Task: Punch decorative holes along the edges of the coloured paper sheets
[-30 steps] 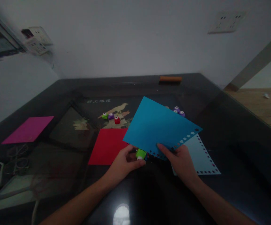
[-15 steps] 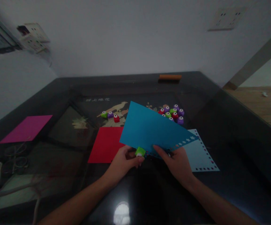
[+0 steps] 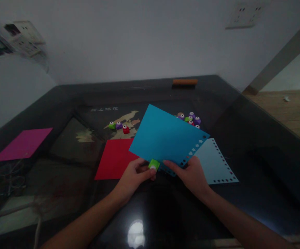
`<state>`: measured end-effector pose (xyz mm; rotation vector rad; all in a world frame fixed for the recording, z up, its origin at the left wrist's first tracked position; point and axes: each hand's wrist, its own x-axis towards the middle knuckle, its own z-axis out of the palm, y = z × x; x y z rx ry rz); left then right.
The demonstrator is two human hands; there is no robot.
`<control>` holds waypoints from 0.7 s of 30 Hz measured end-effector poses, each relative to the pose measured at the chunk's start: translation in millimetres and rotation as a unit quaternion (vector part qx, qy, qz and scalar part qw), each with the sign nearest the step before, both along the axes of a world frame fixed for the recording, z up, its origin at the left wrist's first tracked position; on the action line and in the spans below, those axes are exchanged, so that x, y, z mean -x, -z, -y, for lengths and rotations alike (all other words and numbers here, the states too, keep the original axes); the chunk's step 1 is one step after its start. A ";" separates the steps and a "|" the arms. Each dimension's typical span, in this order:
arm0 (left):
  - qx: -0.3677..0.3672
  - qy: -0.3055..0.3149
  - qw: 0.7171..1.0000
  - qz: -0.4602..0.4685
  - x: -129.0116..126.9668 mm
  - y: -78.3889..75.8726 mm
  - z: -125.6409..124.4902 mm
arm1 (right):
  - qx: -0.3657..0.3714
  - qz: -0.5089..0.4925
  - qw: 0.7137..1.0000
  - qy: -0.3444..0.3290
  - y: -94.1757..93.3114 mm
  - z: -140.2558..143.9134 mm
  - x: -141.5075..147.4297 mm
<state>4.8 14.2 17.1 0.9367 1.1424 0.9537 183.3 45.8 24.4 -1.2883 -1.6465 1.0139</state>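
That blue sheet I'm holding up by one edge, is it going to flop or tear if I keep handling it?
The blue sheet looks fairly stiff: gripped by the right hand at its near edge, it rises off the table without visible sagging. It is probably light. The row of punched holes along its right edge may make that margin likelier to tear or crease.

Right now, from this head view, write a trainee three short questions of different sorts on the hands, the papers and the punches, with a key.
1. True or false: the left hand holds a small green paper punch at the edge of the blue paper sheet.
2. Which sheet lies flat under the blue sheet's right side? A) the pale blue sheet with punched borders B) the magenta paper sheet C) the red paper sheet
3. Fill in: the right hand grips the blue sheet along its ____ edge.

Key: 1 true; 2 A; 3 punched.
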 end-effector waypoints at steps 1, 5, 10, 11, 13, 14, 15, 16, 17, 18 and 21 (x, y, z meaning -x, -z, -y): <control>-0.001 -0.002 1.000 0.000 0.1 -0.1 0.0 | 0.003 -0.004 1.000 0.003 0.5 -0.2 0.4; -0.002 -0.008 1.000 0.000 1.1 -0.8 0.3 | -0.011 -0.040 0.999 0.030 1.0 -0.9 2.0; -0.002 -0.006 1.000 0.011 2.0 0.1 0.6 | 0.023 -0.082 0.996 -0.001 -0.9 -0.2 2.1; -0.002 -0.006 1.000 0.013 1.8 0.2 0.7 | 0.033 -0.083 0.996 -0.008 -1.5 0.0 2.0; -0.001 -0.007 1.000 0.018 1.2 -0.3 1.0 | 0.046 -0.082 0.996 -0.015 -2.8 0.1 2.0; 0.000 -0.007 1.000 0.021 0.8 -1.0 1.1 | 0.047 -0.079 0.996 -0.015 -3.4 0.1 2.2; 0.001 -0.009 1.000 0.023 0.4 -1.9 1.2 | 0.047 -0.076 0.996 -0.012 -3.8 0.0 2.5; 0.001 -0.012 1.000 0.023 0.0 -2.7 1.2 | 0.045 -0.071 0.996 -0.009 -4.0 -0.2 2.9; 0.001 -0.015 1.000 0.020 -0.2 -3.4 1.2 | 0.039 -0.065 0.997 -0.002 -4.0 -0.4 3.4; -0.001 -0.019 1.000 0.016 -0.2 -3.7 1.1 | 0.030 -0.057 0.998 0.007 -3.7 -0.6 3.8; -0.006 -0.029 1.000 0.004 0.9 -2.1 0.6 | -0.006 -0.027 0.999 0.043 -1.7 -1.2 4.6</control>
